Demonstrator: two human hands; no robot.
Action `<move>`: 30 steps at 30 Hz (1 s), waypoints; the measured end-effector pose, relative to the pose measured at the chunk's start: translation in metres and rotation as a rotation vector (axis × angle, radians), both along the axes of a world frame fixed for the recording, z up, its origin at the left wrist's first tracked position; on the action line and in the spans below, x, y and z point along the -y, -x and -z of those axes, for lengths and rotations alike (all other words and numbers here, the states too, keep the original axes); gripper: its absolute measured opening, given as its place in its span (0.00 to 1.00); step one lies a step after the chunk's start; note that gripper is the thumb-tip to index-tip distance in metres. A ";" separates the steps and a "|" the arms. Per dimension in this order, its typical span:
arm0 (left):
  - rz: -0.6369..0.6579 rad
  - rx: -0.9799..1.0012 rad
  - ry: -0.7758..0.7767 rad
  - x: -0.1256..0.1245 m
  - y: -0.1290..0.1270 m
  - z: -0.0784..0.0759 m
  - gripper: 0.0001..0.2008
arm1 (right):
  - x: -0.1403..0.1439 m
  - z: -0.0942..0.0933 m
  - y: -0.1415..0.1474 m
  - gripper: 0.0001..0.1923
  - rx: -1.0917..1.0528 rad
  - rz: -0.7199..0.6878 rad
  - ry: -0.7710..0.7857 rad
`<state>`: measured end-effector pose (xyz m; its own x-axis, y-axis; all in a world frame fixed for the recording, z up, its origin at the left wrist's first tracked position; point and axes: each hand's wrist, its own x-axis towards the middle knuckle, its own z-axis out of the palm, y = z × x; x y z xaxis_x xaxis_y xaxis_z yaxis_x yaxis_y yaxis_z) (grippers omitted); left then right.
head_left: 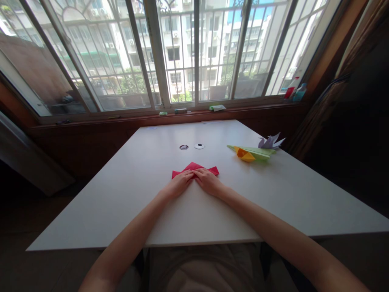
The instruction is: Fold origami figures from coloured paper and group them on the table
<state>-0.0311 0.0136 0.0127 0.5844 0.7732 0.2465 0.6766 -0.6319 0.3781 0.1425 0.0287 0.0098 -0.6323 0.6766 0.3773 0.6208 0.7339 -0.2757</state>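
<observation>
A folded piece of red paper (194,167) lies flat on the white table (121,190), with a raised point in the middle and two flaps out to the sides. My left hand (180,183) and my right hand (209,181) rest side by side on its near edge, fingertips meeting at the centre and pressing the paper down. The hands hide the near part of the paper.
Finished paper models sit at the right: a green and orange one (252,153) and a pale purple one (270,142). Two round cable holes (191,146) are in the table's middle. Small items and bottles (295,90) stand on the window sill.
</observation>
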 end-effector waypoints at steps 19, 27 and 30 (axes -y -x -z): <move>-0.323 -0.202 -0.015 -0.009 0.016 0.005 0.25 | -0.024 0.002 -0.025 0.37 0.273 0.242 0.252; -0.187 -0.133 -0.154 -0.002 0.010 -0.004 0.16 | -0.013 -0.007 -0.018 0.24 0.163 0.123 0.086; -0.175 -0.116 -0.171 0.000 0.010 -0.009 0.15 | -0.012 -0.009 -0.019 0.21 0.105 0.137 0.043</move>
<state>-0.0413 0.0138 0.0213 0.4770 0.8180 0.3216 0.8139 -0.5492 0.1898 0.1611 0.0406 0.0186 -0.5676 0.7731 0.2830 0.7413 0.6295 -0.2330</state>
